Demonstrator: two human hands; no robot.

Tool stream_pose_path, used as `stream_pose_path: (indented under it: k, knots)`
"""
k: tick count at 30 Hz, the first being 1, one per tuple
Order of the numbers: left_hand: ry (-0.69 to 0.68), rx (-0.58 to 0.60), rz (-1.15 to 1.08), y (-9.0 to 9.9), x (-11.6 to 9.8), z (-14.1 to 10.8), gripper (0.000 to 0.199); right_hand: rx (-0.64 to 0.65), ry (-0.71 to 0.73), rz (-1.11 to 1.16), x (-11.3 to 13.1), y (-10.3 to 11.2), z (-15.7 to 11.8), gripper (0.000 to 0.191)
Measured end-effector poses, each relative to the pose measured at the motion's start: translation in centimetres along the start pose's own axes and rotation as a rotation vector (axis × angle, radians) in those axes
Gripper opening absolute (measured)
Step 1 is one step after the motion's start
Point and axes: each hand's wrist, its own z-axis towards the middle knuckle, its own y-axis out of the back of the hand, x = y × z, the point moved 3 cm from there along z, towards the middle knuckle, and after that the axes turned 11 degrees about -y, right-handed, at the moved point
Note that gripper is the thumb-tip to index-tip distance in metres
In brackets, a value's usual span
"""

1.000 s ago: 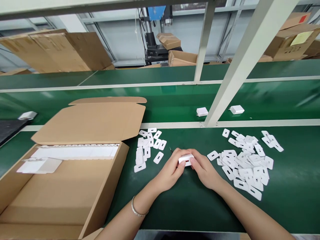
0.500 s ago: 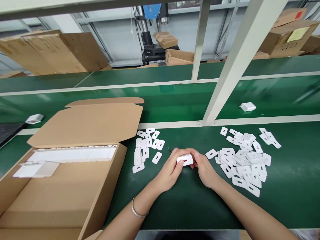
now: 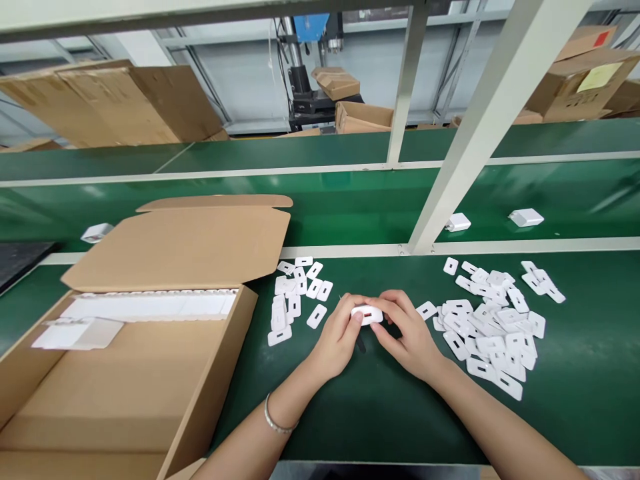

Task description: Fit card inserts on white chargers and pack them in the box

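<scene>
A white USB charger point(image 3: 367, 315) with a red-lined port faces me above the green table. My left hand point(image 3: 340, 340) is closed on its left side, thumb on the front face. My right hand point(image 3: 413, 340) pinches its right end between thumb and fingertips. A thin dark object point(image 3: 361, 343) shows just below the charger, beside my left hand; what it is I cannot tell. Left of my hands lie several white slotted plates point(image 3: 294, 307). A larger heap of white slotted plates point(image 3: 493, 327) spreads out to the right.
At the left stands an open cardboard box point(image 3: 215, 373) holding a row of white pieces along its back. White chargers point(image 3: 526, 217) sit on the green conveyor belt point(image 3: 350, 207) behind the table. A slanted white post point(image 3: 470, 160) rises from the table's back edge.
My right thumb has come down onto the charger's lower right edge, and its fingers have shifted. Chargers on the belt have moved right; another has come out from behind the post.
</scene>
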Motion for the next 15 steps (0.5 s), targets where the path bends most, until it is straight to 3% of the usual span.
stream_pose_path:
  k: [7,10,13,15]
  knots:
    - [-0.002,-0.009,0.031,-0.5,1.0,0.1,0.042,-0.230,0.254,-0.067,0.2,0.5,-0.3,0.024]
    - [-0.005,-0.048,-0.013,-0.9,1.6,0.2,0.046,-0.356,0.286,-0.107,1.2,1.8,-0.3,0.025]
    - [0.053,-0.120,-0.084,-1.0,2.1,0.3,0.050,-0.517,0.266,-0.153,4.3,5.0,1.1,0.021]
    - [0.102,-0.153,-0.117,-0.9,2.3,0.4,0.055,-0.631,0.279,-0.207,7.8,7.9,3.8,0.020]
